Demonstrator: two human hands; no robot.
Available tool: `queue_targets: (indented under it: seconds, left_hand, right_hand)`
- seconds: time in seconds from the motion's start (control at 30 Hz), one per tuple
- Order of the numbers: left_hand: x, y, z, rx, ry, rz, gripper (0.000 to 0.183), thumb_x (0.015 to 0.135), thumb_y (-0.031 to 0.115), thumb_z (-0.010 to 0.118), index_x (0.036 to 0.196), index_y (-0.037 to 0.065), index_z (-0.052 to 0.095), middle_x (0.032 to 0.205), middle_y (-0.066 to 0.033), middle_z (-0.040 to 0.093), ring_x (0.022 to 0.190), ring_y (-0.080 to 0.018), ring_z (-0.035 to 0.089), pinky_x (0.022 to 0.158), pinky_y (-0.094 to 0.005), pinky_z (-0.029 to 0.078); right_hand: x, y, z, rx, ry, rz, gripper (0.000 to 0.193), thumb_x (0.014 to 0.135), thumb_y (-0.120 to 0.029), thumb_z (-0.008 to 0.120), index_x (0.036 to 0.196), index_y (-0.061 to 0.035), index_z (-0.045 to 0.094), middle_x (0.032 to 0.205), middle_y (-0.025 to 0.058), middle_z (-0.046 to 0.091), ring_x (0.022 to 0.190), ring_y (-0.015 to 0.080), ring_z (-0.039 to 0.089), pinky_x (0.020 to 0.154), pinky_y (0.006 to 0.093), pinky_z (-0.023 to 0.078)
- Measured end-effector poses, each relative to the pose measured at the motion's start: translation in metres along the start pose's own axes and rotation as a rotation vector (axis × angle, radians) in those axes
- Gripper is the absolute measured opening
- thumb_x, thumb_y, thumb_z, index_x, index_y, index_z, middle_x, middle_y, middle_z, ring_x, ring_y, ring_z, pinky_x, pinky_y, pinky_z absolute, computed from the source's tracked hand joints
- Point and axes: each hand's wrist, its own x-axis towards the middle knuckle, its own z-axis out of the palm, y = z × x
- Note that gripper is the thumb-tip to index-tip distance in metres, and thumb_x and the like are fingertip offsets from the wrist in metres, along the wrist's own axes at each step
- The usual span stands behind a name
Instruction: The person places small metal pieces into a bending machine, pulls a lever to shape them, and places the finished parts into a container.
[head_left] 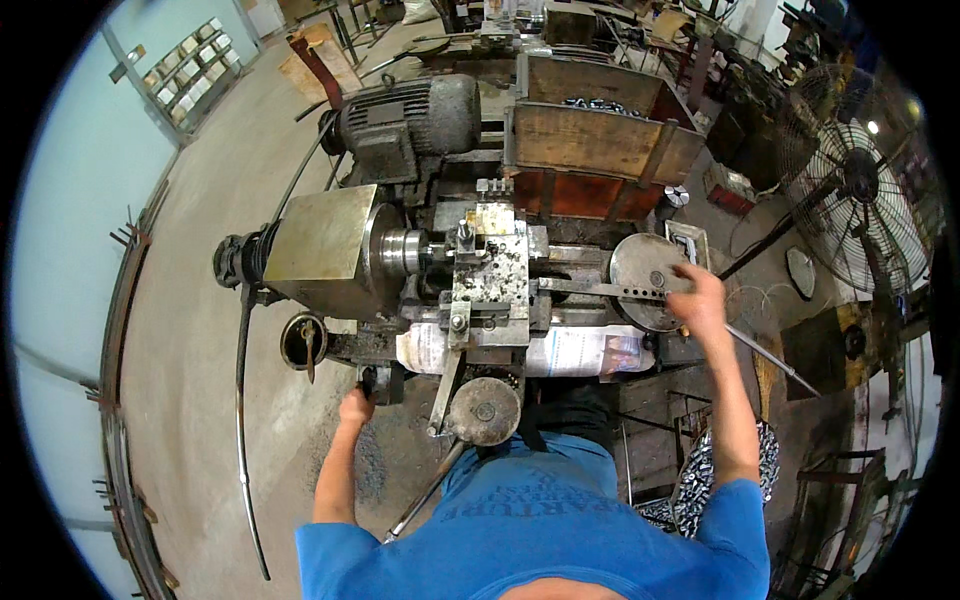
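Note:
My left hand (357, 405) is closed at a small dark fitting (369, 379) on the near left of a greasy metal lathe (490, 270); its fingertips are partly hidden. At the right, my right hand (698, 298) has its fingers curled round the end of a flat metal bar with holes (610, 289). That bar runs left to the machine's carriage, crossing over a round metal disc (640, 262). Beyond my right wrist a long metal rod (775, 360) slants away. Close to my body sits a smaller round disc (485, 411) with its own rod.
A big motor (410, 115) and a shiny metal cover (318, 235) stand left and behind. A wooden crate (585, 130) holds small metal parts. To the right is a caged fan (855, 180). More small metal parts (695, 490) lie heaped by my right side. A round container (303, 341) hangs near my left.

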Motion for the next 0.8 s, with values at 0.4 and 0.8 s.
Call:
queue_targets:
  seconds: [0.4, 0.8]
  left_hand:
    - [-0.09, -0.102, -0.256, -0.266, 0.778, -0.156, 0.025, 0.085, 0.019, 0.057, 0.1, -0.001, 0.06, 0.071, -0.0145, 0.06, 0.065, -0.0197, 0.059, 0.061, -0.032, 0.047]
    - [-0.124, -0.035, -0.192, -0.484, 0.387, -0.166, 0.03, 0.07, 0.02, 0.07, 0.07, -0.003, 0.051, 0.052, -0.0109, 0.053, 0.043, -0.0199, 0.055, 0.042, -0.034, 0.043]
  right_hand:
    - [0.081, -0.268, 0.17, -0.515, -0.477, -0.837, 0.024, 0.062, -0.027, 0.064, 0.077, -0.0098, 0.068, 0.085, 0.0091, 0.065, 0.089, 0.024, 0.056, 0.081, 0.0342, 0.039]
    - [0.079, -0.261, 0.165, -0.478, -0.433, -0.732, 0.017, 0.064, -0.021, 0.06, 0.072, -0.0092, 0.068, 0.078, 0.0098, 0.065, 0.086, 0.0264, 0.056, 0.088, 0.0363, 0.036]
